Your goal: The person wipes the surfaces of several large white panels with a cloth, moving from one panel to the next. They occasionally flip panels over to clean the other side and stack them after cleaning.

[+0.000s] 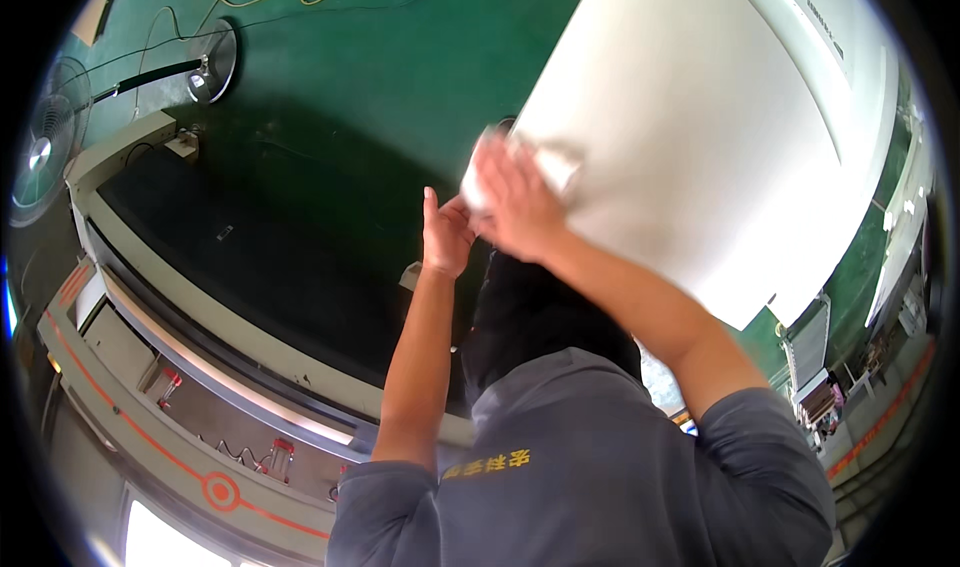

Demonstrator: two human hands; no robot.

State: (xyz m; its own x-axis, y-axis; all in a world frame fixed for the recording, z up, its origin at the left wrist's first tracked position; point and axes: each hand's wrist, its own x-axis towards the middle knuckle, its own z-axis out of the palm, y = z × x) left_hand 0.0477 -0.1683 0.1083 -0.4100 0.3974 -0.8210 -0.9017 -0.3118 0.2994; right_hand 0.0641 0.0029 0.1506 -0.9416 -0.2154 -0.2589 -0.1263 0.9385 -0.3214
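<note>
My right hand [518,199], blurred by motion, lies over a crumpled white cloth [556,167] at the left edge of a large white panel [690,127]. Its fingers point away from me and press onto the cloth. Close beside it, my left hand [447,235] has its thumb raised and apart from the fingers, which reach toward the panel's edge. The fingertips are partly hidden by the right hand and the cloth, and whether they touch the edge I cannot tell. Nothing shows in the left palm.
To my left runs a conveyor with a black belt [260,257] and pale side rails. A standing fan [45,152] with a round base [212,62] is at the far left. Yellow and dark cables cross the green floor [330,77]. Shelving with small items [815,397] stands at the right.
</note>
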